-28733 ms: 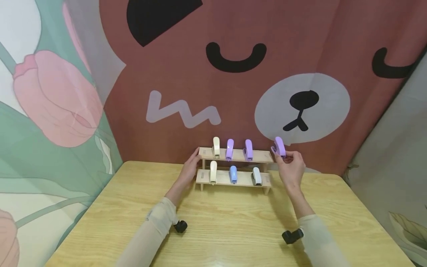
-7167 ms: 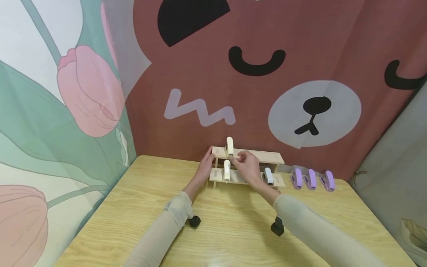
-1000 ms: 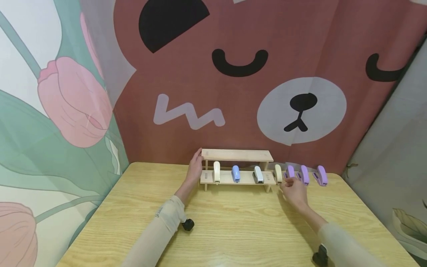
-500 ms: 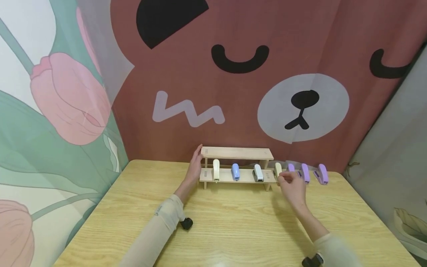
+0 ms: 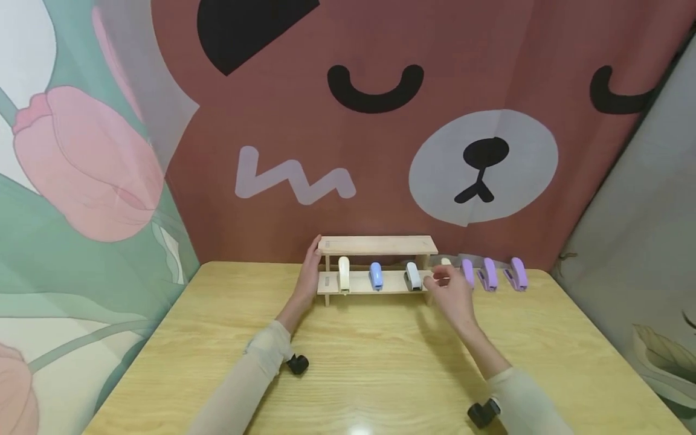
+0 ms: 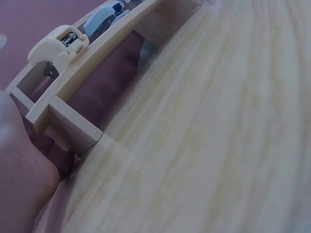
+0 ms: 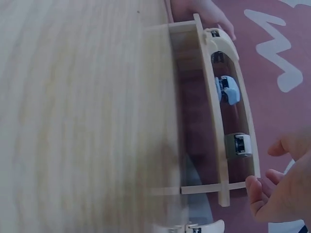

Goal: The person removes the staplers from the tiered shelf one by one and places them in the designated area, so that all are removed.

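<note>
A two-tier wooden stand (image 5: 377, 244) stands at the table's back. On its lower shelf sit three small staplers: a cream stapler (image 5: 344, 275), a blue stapler (image 5: 376, 275) and a grey-white stapler (image 5: 413, 276). My left hand (image 5: 308, 275) rests against the stand's left end, fingers straight along it. My right hand (image 5: 454, 296) is at the lower shelf's right end, just beside the grey-white stapler; in the right wrist view its thumb and fingers are apart with nothing between them. Another cream stapler (image 5: 446, 261) on the table is mostly hidden behind the right hand.
Three purple staplers (image 5: 489, 275) stand in a row on the table right of the stand, the nearest partly covered by my right hand. A curtain with a bear print (image 5: 375, 151) hangs close behind the stand. The wooden tabletop (image 5: 359, 362) stretches in front.
Over the earlier frames, the purple staplers and a cream one went from the upper shelf to the table at right. In the last second my right hand left that cream stapler and moved left.
</note>
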Available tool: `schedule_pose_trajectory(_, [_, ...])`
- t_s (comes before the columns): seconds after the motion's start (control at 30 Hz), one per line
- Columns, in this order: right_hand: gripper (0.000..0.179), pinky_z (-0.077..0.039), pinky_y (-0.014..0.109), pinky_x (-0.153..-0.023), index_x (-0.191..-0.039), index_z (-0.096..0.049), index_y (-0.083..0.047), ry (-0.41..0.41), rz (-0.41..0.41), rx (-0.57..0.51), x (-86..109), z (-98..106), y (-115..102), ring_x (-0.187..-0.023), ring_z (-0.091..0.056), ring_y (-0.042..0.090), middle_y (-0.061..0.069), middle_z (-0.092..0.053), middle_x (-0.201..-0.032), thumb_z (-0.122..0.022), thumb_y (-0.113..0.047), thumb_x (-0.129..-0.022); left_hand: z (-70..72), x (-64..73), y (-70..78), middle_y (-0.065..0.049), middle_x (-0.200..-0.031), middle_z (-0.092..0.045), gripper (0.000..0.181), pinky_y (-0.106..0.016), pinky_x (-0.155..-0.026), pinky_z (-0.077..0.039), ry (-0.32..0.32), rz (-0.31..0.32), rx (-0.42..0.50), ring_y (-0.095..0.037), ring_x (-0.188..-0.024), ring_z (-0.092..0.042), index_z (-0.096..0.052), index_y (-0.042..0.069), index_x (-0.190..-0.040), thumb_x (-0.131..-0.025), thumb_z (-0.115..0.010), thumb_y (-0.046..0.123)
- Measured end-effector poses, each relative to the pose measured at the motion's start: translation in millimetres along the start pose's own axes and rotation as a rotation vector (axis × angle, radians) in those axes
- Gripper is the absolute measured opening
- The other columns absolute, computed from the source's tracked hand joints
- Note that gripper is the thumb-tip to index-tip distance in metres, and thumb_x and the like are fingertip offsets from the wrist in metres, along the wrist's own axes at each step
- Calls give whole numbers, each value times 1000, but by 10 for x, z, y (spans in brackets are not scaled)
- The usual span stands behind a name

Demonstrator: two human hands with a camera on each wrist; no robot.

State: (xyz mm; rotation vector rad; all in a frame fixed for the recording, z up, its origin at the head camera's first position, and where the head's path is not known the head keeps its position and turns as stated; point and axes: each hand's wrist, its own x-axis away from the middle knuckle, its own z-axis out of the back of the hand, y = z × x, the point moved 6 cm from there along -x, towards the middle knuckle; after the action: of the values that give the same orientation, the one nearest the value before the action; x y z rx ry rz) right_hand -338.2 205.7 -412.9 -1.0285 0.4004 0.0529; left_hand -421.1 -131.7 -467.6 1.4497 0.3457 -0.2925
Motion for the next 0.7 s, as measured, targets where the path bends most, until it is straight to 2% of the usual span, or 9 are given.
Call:
schedule_pose_trajectory(0.13, [40,-53,39,-78,-120,-64,9,-48,34,29,-1,-96,6,-90,-63,32,21,-65,-101,-77,-14,-90,13,-11,31,4,-167,-21,55,-57,-118,-15,-13,-9,23,-25,-151,-17,-26,26,-164,-112,-31,44])
schedule_pose_trajectory(0.37, [54,-53,33,-69,-120,-63,10,-92,23,70,5,-288,99,-79,-63,23,15,-64,-91,-86,-23,-83,71,22,-21,10,-165,-22,55,-54,-119,-14,8,10,24,-22,-150,-19,-27,30,-163,-111,-34,47])
schedule_pose_trajectory(0.57, [42,-53,34,-71,-110,-66,8,-80,-7,57,24,-298,128,-79,-61,24,13,-65,-90,-85,-17,-84,63,20,-3,6,-166,-20,53,-54,-120,-13,-27,21,35,-23,-151,-17,-26,27,-163,-113,-34,40])
schedule_pose_trajectory(0.7, [35,-52,30,-67,-104,-66,4,-74,-9,55,38,-267,144,-77,-61,22,11,-65,-89,-85,-17,-85,28,52,189,-2,-168,-18,52,-54,-120,-13,-64,21,53,-27,-151,-15,-23,18,-164,-114,-32,30])
